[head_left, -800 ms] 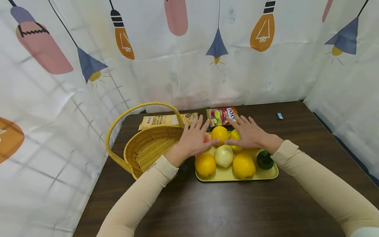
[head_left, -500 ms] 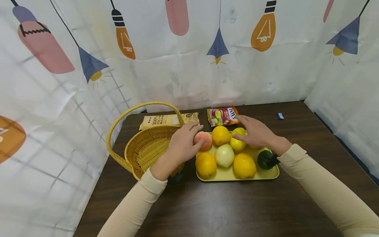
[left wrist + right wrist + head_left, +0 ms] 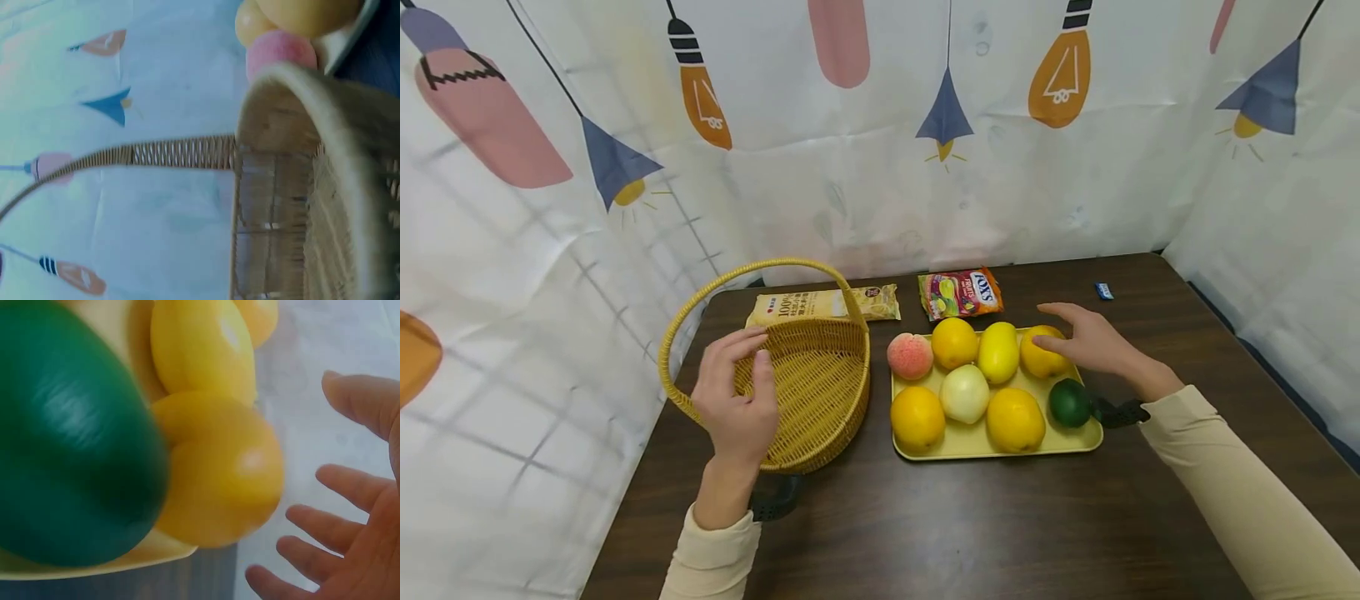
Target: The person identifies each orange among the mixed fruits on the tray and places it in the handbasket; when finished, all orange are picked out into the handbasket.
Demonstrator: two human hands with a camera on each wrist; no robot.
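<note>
My left hand (image 3: 737, 408) hovers over the left side of the yellow wicker basket (image 3: 850, 408), fingers loosely bent, holding nothing. The basket's raised handle (image 3: 790, 262) stands behind it; the left wrist view shows the basket rim (image 3: 340, 150) but no hand. My right hand (image 3: 1097, 340) is beside an orange (image 3: 225, 481) at the back right of a pale yellow tray (image 3: 985, 456). Its fingers (image 3: 325, 528) are spread and apart from the fruit. Also on the tray are a peach (image 3: 911, 357), a long yellow fruit (image 3: 998, 353), a pale round fruit (image 3: 965, 394), a dark green fruit (image 3: 1070, 403) and several more oranges.
Behind the basket lies a long yellow food packet (image 3: 880, 302). A Fox's candy bag (image 3: 958, 294) is behind the tray, and a small blue wrapped piece (image 3: 1103, 291) lies farther right. A printed curtain (image 3: 880, 183) encloses the dark wooden table (image 3: 925, 533).
Both hands have parted from above the tray. The left moved left over the basket; the right moved right to the tray's back corner. Fruit, tray and basket stay in place.
</note>
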